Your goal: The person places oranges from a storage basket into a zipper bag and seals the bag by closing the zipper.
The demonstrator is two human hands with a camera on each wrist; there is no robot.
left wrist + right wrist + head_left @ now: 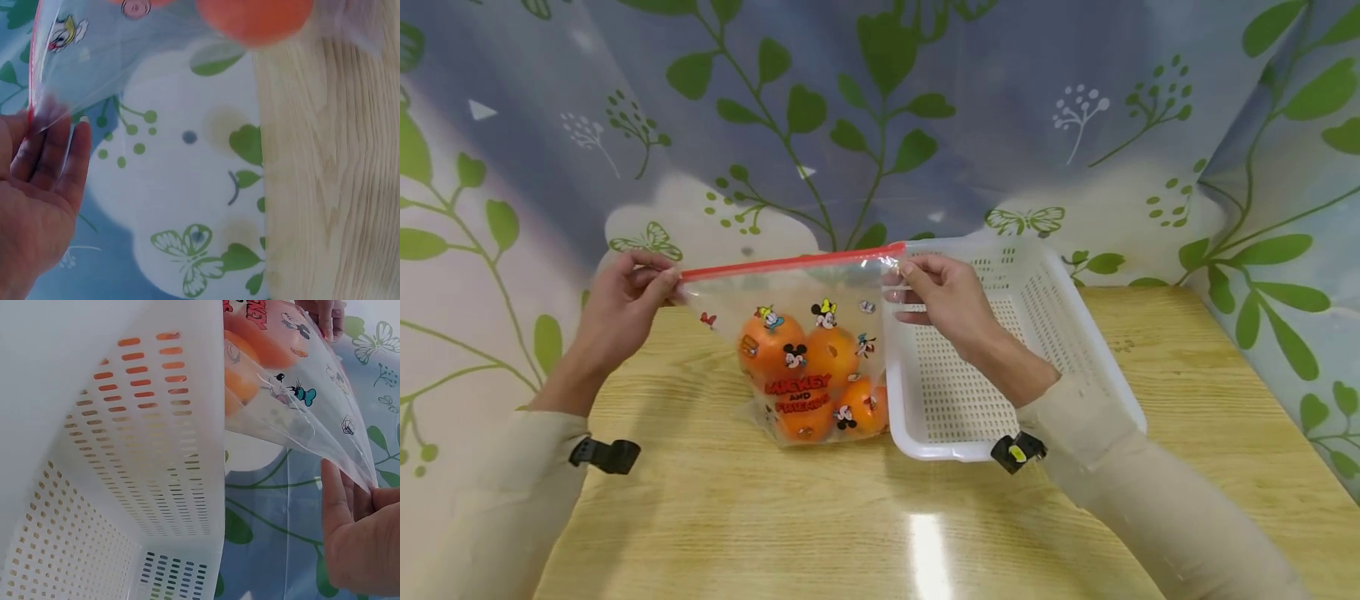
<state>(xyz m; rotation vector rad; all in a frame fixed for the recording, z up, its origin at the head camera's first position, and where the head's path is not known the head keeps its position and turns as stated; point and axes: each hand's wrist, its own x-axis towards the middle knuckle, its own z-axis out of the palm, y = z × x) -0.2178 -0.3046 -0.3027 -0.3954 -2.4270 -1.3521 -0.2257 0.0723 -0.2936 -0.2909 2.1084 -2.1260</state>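
A clear zip bag (pixel 880 333) with a red closure strip (pixel 790 264) and cartoon prints hangs upright over the table, its bottom at the tabletop. Several oranges (pixel 771 343) fill its lower part. My left hand (pixel 625 304) pinches the bag's top left corner between thumb and fingers. At the opposite end of the strip, the right hand (pixel 951 300) grips the top right corner, its fingers partly behind the clear film. In the right wrist view, the thumb and fingers of that right hand (pixel 362 540) meet at the bag's corner. The strip is stretched nearly straight between both hands.
A white perforated basket (pixel 917 447) stands right against the bag's right side, with the right forearm reaching over it. No fruit shows inside it. Under everything is a wood-grain table (pixel 820 517); a leaf-patterned curtain (pixel 880 108) hangs along its back edge.
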